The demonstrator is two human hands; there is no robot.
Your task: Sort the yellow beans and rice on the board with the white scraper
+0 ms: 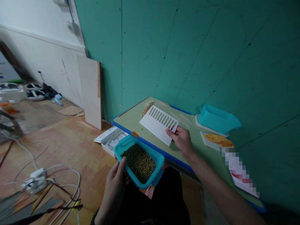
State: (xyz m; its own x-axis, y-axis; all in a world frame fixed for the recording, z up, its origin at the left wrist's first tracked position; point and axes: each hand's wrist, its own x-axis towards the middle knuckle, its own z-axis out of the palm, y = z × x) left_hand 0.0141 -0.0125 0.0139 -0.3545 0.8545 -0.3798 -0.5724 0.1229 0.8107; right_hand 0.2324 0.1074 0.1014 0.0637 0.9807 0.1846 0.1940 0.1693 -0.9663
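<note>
The two hands are apart: the left hand (116, 178) grips the left rim of a tub (160, 161) of green and yellowish beans (140, 161), thumb uppermost, in front of the near edge of the table (133, 117); the right hand (181, 137) pinches the right end of a slotted plate (154, 128) above the table's left part, contact with the top being uncertain. Bare top leaves room between plate and left edge; a grain pile (147, 108) lies near the back left corner. The wall (164, 62) closes the back edge, along which, rightward, stands a bin (215, 122); an open box (105, 134) lies below the left corner
</note>
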